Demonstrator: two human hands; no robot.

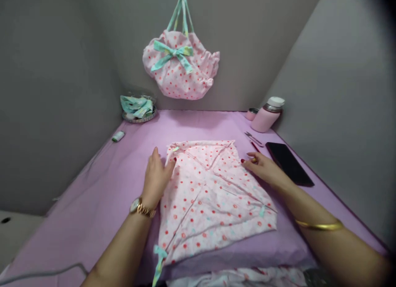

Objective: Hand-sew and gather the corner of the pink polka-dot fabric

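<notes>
A pink cloth with red dots [198,212] lies spread on the purple table cover, crossed by seams or folds. Small mint ribbon pieces show at its lower left and right corners, and a bit of green shows at the top left. My left hand [157,173] rests along the upper left edge, fingers stretched and thumb over the cloth. Beside the upper right edge is my right hand [262,166], its fingers loosely apart and the thumb near the cloth. Neither hand grasps anything that I can see.
A dotted pouch with a mint bow [182,72] hangs on the back wall. A tray of mint fabric [137,113] stands back left. Right are a pink bottle [266,117], small scissors [255,140] and a black phone [289,163]. A thread spool [118,136] lies left.
</notes>
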